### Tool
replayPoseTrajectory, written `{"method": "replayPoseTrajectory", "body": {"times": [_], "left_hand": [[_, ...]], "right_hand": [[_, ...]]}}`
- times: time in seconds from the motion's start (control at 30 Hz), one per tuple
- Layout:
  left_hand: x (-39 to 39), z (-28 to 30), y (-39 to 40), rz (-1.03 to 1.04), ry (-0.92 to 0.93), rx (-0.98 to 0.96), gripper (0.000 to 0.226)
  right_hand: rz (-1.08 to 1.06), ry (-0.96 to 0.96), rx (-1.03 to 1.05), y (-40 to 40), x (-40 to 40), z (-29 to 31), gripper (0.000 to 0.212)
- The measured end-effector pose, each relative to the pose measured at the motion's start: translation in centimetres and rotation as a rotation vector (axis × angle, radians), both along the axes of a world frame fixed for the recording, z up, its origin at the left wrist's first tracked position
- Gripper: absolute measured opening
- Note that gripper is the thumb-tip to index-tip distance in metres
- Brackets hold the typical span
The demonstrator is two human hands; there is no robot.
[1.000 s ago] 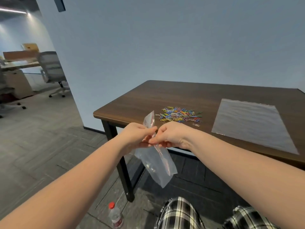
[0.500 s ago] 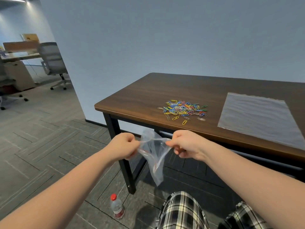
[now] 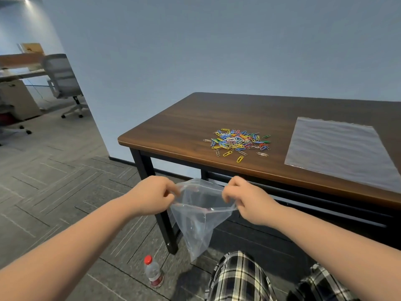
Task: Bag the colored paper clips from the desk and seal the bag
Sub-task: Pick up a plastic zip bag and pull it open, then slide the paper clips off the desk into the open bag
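— Right, hands first. What have they got?
— Left hand (image 3: 152,195) is closed in a pinch on the left side of a clear zip bag (image 3: 198,216); right hand (image 3: 245,200) is pinched the same way on its right side. The mouth is pulled apart between them and the bag hangs down to a point, below the near edge of the desk (image 3: 173,127).
— Anything in the bag?
— Cannot tell; it looks clear.
— And the paper clips (image 3: 237,141)?
— Loose heap on the desktop, far side of the hands, a few strays toward the near edge. None in either hand.
— Other items?
— A flat plastic sheet (image 3: 338,151) lies right of the heap, apart from it. A red-capped bottle (image 3: 153,272) stands on the floor, near left.
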State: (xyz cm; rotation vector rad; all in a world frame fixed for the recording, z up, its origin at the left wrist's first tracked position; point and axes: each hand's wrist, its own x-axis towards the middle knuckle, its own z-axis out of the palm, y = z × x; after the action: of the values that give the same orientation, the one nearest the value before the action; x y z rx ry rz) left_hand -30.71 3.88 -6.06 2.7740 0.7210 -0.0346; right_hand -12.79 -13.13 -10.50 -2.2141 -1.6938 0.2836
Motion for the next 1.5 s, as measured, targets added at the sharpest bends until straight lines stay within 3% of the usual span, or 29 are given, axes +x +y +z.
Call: {"method": "replayPoseTrajectory", "body": {"times": [0.07, 0.13, 0.23, 0.4, 0.67, 0.8, 0.93, 1.17, 1.4, 1.5], "left_hand": [[0.6, -0.1, 0.2, 0.029, 0.037, 0.067, 0.024], [1.1, -0.3, 0.3, 0.043, 0.114, 0.158, 0.033], [2.1, -0.7, -0.1, -0.019, 0.156, 0.21, 0.02], [4.0, -0.6, -0.3, -0.114, 0.232, 0.159, 0.047], [6.3, 0.6, 0.8, -0.011, 0.067, -0.057, 0.044], [7.1, -0.2, 0.4, 0.024, 0.042, -0.11, 0.048], [7.3, -0.3, 0.4, 0.035, 0.016, -0.17, 0.053], [7.5, -0.2, 0.3, 0.055, -0.066, -0.18, 0.055], [7.8, -0.6, 0.0, 0.127, -0.063, -0.286, 0.053], [7.5, -0.9, 0.1, 0.212, -0.087, -0.342, 0.049]], "right_hand": [[0.032, -0.038, -0.065, 0.1, 0.0, 0.0, 0.045], [0.006, -0.074, -0.124, 0.6, 0.2, -0.1, 0.047], [-0.065, -0.075, -0.227, 1.5, 0.6, 0.0, 0.032], [-0.137, -0.03, -0.395, 2.4, 1.4, 0.4, 0.05], [-0.413, 0.02, -0.232, 1.9, 3.3, -1.0, 0.034], [-0.418, 0.146, -0.255, 2.0, 3.1, -0.9, 0.047], [-0.404, 0.119, -0.306, 1.7, 3.0, -0.4, 0.054], [-0.285, -0.118, -0.169, -0.5, 1.8, 0.9, 0.038], [-0.226, -0.16, 0.407, -0.2, 1.3, 5.6, 0.03], [-0.277, -0.138, 0.472, 1.6, 3.5, 5.8, 0.024]]}}
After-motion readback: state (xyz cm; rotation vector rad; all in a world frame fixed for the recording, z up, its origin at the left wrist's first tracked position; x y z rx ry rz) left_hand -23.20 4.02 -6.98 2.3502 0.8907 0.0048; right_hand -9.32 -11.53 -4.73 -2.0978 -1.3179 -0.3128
